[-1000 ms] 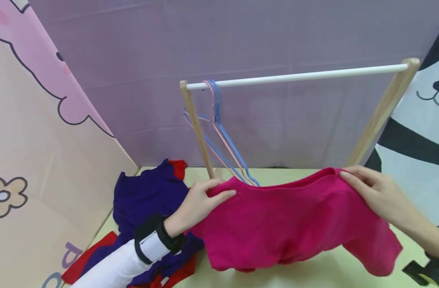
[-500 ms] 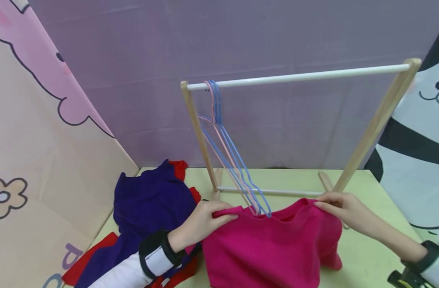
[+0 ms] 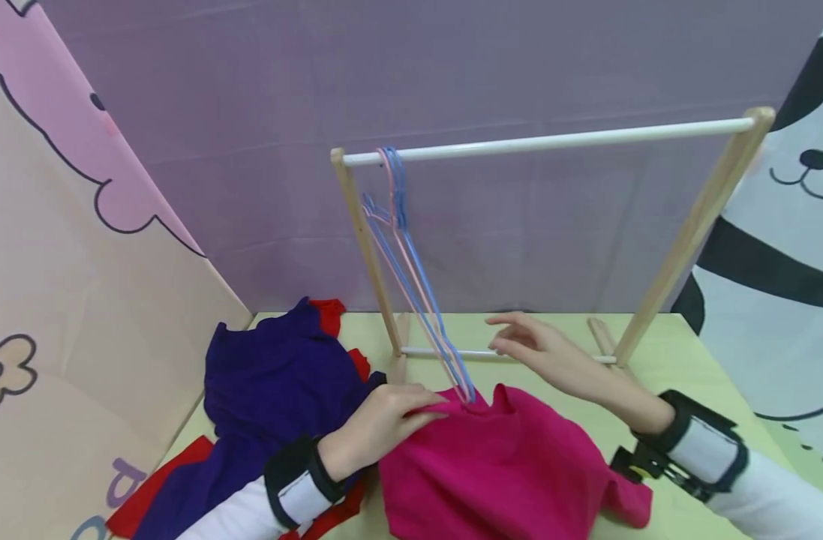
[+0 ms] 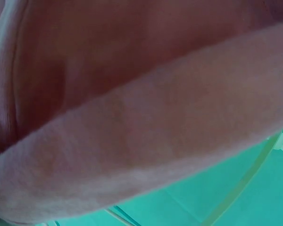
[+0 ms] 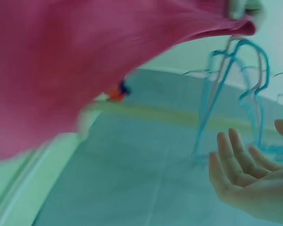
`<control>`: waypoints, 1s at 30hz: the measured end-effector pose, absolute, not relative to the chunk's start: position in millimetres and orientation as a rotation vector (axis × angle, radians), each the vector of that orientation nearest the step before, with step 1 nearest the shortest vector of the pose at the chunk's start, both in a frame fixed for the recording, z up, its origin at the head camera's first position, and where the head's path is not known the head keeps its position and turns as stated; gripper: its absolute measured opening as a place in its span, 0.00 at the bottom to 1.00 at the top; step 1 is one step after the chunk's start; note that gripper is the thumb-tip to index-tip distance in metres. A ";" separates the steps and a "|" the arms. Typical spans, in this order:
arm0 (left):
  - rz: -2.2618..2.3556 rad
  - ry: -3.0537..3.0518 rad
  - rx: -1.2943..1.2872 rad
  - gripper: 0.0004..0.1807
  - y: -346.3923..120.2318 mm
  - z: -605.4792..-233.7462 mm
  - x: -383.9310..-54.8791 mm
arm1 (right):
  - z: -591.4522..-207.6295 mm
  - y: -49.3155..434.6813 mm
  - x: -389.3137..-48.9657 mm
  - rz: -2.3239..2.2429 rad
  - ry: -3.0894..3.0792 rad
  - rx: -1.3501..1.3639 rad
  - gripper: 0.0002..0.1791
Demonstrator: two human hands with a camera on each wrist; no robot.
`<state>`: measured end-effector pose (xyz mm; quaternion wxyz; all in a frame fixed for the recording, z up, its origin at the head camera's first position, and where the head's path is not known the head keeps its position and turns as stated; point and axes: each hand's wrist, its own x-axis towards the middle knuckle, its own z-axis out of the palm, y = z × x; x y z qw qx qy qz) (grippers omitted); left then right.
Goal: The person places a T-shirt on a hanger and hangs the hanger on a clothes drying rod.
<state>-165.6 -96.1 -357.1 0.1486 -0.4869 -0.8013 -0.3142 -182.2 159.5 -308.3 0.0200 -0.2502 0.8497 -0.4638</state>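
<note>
My left hand (image 3: 387,424) pinches the upper left edge of a bright pink shirt (image 3: 499,465), whose lower part spreads over the table. In the left wrist view the shirt's cloth (image 4: 146,127) fills most of the picture. Free of the cloth, my right hand (image 3: 553,356) hovers above the shirt with loosely bent fingers, to the right of the hangers. Blue and pink hangers (image 3: 425,292) hang together at the left end of the rack's white rail (image 3: 553,142); their lower ends overlap the shirt's collar. The right wrist view shows my right hand (image 5: 250,174) palm up beneath the hangers (image 5: 236,84).
A heap of dark blue and red clothes (image 3: 283,375) lies on the pale yellow table (image 3: 688,420) to the left. The rack's wooden posts (image 3: 695,240) stand toward the back. A purple-grey backdrop (image 3: 485,67) rises behind, with printed side walls.
My right hand has let go of the shirt's right edge and moved left and up toward the hangers. The shirt was lowered and its right side has sagged. My left hand keeps its pinch.
</note>
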 end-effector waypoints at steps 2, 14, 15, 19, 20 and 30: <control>-0.891 -2.307 -1.397 0.12 -96.4 -357.8 -165.1 | -303.7 142.2 -189.0 -1.474 2.600 -0.783 0.21; -0.872 -2.335 -1.379 0.10 -101.9 -363.2 -159.9 | -295.8 94.7 -206.7 -1.556 2.578 -0.737 0.19; -0.872 -2.341 -1.374 0.10 -102.4 -363.5 -159.2 | -294.8 93.1 -206.2 -1.570 2.572 -0.741 0.19; -0.871 -2.353 -1.363 0.10 -103.8 -365.9 -157.7 | -293.0 87.3 -206.4 -1.608 2.538 -0.724 0.17; -0.871 -2.352 -1.363 0.10 -104.1 -366.5 -157.4 | -292.7 85.9 -206.6 -1.619 2.527 -0.723 0.16; -0.856 -2.392 -1.341 0.10 -107.5 -369.2 -155.2 | -290.7 87.5 -209.2 -1.645 2.811 -0.630 0.12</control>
